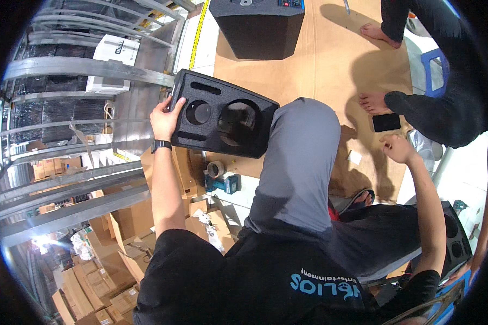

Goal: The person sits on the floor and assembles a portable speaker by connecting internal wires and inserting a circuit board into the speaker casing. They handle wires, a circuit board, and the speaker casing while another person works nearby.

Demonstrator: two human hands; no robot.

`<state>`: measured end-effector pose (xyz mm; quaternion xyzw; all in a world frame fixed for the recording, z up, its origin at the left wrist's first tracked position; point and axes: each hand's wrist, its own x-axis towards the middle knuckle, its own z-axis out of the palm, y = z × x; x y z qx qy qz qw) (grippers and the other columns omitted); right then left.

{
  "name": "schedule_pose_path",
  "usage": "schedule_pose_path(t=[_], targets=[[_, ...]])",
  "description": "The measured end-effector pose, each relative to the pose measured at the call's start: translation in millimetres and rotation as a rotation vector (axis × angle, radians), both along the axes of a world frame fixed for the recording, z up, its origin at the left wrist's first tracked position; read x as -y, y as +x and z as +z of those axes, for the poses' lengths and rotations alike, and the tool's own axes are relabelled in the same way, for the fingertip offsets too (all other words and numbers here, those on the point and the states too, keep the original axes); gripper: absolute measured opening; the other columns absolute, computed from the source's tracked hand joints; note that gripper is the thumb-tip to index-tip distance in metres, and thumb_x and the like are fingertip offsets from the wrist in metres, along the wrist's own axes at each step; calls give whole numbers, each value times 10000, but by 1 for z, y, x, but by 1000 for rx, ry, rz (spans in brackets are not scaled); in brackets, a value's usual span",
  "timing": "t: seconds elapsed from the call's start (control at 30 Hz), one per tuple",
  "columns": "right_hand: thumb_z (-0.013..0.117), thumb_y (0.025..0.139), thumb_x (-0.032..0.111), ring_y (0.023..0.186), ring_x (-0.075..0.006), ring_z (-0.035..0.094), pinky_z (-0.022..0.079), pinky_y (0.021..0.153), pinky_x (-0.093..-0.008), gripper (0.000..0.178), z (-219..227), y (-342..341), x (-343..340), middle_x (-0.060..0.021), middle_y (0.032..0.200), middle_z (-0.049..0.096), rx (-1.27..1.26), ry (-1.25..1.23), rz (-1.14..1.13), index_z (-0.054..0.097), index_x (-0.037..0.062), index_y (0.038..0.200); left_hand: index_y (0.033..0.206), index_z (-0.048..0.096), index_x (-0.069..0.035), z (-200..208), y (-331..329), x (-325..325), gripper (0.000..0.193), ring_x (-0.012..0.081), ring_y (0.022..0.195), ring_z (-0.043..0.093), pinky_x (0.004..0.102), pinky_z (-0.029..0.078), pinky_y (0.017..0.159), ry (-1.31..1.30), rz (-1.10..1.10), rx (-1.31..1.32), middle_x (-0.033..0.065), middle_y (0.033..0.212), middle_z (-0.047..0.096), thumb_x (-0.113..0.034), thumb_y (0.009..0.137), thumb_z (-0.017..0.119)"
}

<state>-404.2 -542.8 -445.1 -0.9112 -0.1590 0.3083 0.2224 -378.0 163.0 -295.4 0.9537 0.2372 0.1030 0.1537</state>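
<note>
My left hand [166, 120] grips the left end of a black speaker cabinet [210, 132], thumb over its front face and fingers at the side. The cabinet has two round openings and two slots; its right end meets my raised grey-trousered knee. Its large round opening shows a dark interior. Over the brown cardboard sheet, my right hand [398, 148] is held apart from the cabinet with its fingers curled in. Whatever may be in those fingers is hidden. Just above that hand lies a black smartphone [386, 122], and a small white square [354, 157] is to its left.
Another black speaker cabinet [257, 30] stands on the cardboard sheet [331, 70] ahead. A teal cordless drill [225, 184] and a tape roll [216, 169] are below the held cabinet. Metal rails [92, 67] and cartons [89, 284] fill the left. A co-worker's bare foot [373, 103] is at right.
</note>
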Motion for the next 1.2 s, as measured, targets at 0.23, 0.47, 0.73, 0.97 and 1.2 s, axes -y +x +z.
schedule_pose_path(t=[0.23, 0.47, 0.73, 0.97, 1.2], targets=[[694, 824, 195, 919, -374, 726, 567, 855, -428, 380, 74, 26, -13, -247, 973, 734, 141, -101, -43, 712, -24, 1134, 1274, 714, -105, 0, 14, -40, 774, 382, 1139, 677, 436, 509, 1002, 57, -33, -85, 250, 1157, 714, -709, 790, 711], [688, 895, 136, 839, -279, 727, 571, 783, -377, 331, 105, -15, -4, -192, 929, 740, 174, -28, -165, 690, -48, 1169, 1242, 733, -135, -5, 30, -67, 752, 407, 1134, 667, 469, 504, 1006, 124, -19, -148, 242, 1151, 715, -754, 835, 607], [653, 855, 193, 889, -320, 728, 572, 849, -383, 410, 92, -71, 38, -189, 954, 754, -63, -374, -191, 708, -17, 1203, 1243, 730, -121, -5, 26, -74, 782, 393, 1169, 660, 449, 491, 1017, 42, -17, -125, 231, 1172, 717, -776, 845, 570], [683, 927, 223, 945, -248, 707, 547, 851, -373, 425, 119, -38, -30, -176, 1038, 733, 35, -97, -195, 658, 5, 1292, 1262, 702, -49, -10, 10, -46, 753, 407, 1106, 671, 474, 514, 979, 136, -107, 18, 274, 1143, 700, -691, 893, 571], [709, 909, 219, 968, -277, 721, 555, 868, -378, 453, 89, -54, -34, -182, 1088, 738, -132, -176, -116, 654, 5, 1305, 1290, 670, -32, -15, -7, 2, 652, 410, 1125, 650, 487, 504, 979, 138, -101, -8, 247, 1157, 688, -568, 923, 615]])
